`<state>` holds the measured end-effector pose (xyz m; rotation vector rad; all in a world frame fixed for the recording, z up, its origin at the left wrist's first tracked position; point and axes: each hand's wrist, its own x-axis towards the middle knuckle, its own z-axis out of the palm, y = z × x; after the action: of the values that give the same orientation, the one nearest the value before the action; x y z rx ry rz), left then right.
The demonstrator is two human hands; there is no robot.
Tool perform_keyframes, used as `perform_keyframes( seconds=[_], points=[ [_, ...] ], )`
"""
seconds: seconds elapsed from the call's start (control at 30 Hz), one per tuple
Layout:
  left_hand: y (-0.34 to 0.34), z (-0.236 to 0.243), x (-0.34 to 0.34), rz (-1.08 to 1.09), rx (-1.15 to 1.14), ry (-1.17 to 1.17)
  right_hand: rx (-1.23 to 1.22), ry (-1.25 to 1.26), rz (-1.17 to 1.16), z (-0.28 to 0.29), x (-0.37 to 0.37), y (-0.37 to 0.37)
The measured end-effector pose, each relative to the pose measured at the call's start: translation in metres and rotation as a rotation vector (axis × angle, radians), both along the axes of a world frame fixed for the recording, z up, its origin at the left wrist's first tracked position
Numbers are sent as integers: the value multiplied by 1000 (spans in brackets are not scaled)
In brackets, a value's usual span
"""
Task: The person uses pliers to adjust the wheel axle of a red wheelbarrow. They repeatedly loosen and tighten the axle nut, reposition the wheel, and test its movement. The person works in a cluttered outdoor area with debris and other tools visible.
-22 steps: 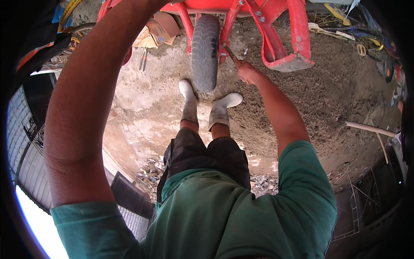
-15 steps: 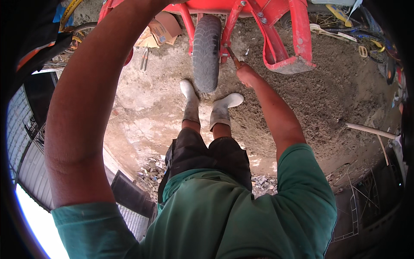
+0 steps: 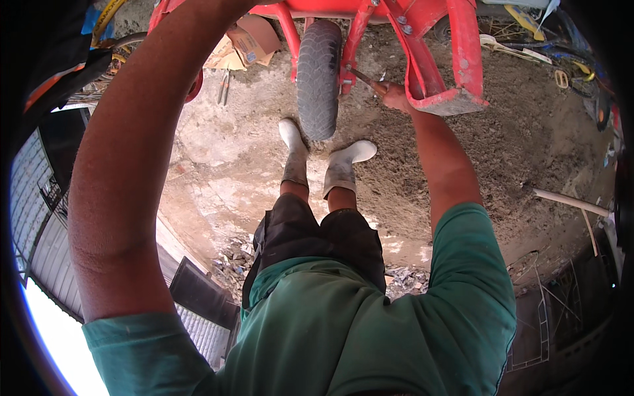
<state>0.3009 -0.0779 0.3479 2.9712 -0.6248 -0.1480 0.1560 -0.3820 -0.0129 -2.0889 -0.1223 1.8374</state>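
Note:
An upturned red wheelbarrow (image 3: 310, 9) fills the top of the view, its black tyre (image 3: 318, 82) toward my boots. My right hand (image 3: 396, 98) is closed around the handle of a wrench (image 3: 365, 78). The slim metal end of the wrench meets the axle fixing on the right-hand wheel bracket (image 3: 346, 78). My left forearm (image 3: 135, 132) reaches up to the wheelbarrow's body, where the hand runs out of the picture at the top edge. What its fingers do is hidden.
Pliers (image 3: 224, 87) and torn brown cardboard (image 3: 251, 43) lie left of the wheel. A red leg frame (image 3: 456, 99) stands close to my right hand. Cables and tools (image 3: 561, 59) clutter the far right, with a wooden handle (image 3: 571, 201) below. My white boots (image 3: 350, 158) stand on rough ground.
My right hand has swung up and to the right, turning the wrench about the axle fixing to a flatter angle. The wheelbarrow appears nearly unmoved.

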Motion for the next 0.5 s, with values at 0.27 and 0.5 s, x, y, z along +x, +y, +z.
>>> perform_keyframes(
  seconds=[0.27, 0.5],
  points=[
    [-9, -4, 6, 27, 34, -26, 251, -267, -134, -74, 9, -58],
    [2, -7, 3, -40, 19, -96, 440, -1145, 306, 40, 26, -28]
  ],
)
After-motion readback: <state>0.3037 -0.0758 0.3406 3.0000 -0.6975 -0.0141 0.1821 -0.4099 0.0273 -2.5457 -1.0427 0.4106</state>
